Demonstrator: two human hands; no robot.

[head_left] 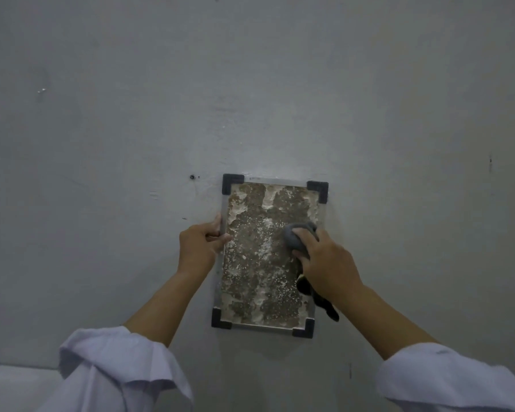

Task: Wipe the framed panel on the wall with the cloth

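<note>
A framed panel (259,254) hangs upright on the grey wall, with a thin metal rim, black corner caps and a brown surface mottled with white patches. My left hand (198,243) grips the panel's left edge about a third of the way down. My right hand (324,263) presses a bunched grey cloth (293,237) against the panel's right side at the same height. A dark tail of the cloth (324,304) dangles below my right wrist over the panel's lower right edge.
The grey wall (250,99) fills the view, with a small screw (192,176) left of the panel's top corner. A paler surface (15,385) shows at the bottom left. Both forearms come out of rolled white sleeves (116,370).
</note>
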